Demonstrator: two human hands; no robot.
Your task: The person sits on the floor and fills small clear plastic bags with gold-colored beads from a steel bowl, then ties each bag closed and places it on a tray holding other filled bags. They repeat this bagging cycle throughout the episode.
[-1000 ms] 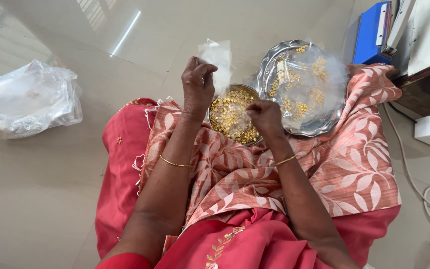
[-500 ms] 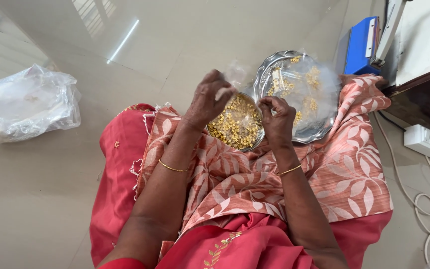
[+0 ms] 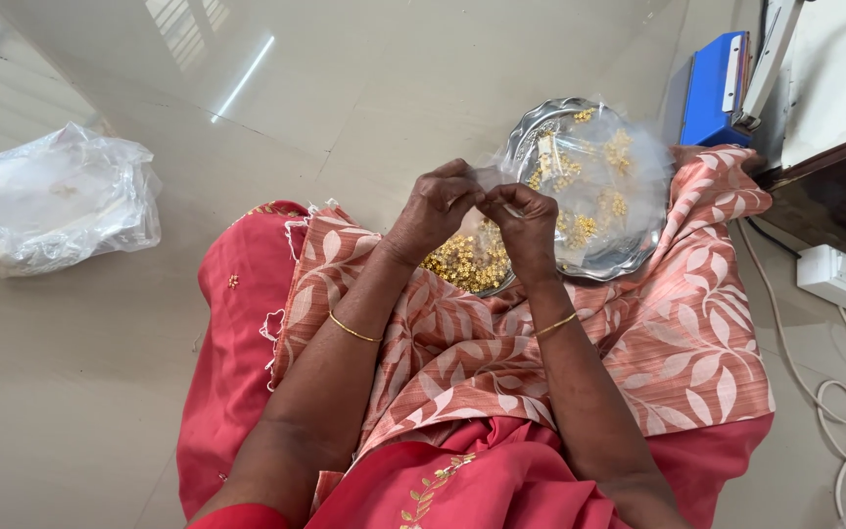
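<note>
Pouch (image 3: pixel 489 179), small and clear, is pinched between both hands above the lap, over the near rim of a steel plate (image 3: pixel 531 147). The left hand (image 3: pixel 435 208) and right hand (image 3: pixel 524 220) meet fingertip to fingertip, each closed on the thin plastic. Below them a heap of gold beads (image 3: pixel 462 266) lies on the plate's near edge, with filled packets (image 3: pixel 599 181) spread across its far side. The likely slip: the plate rests on draped cloth (image 3: pixel 678 323), so a knee shift could tip beads onto the floor; a loose pinch could also spill the pouch. A bag (image 3: pixel 51 201) sits well apart, left.
</note>
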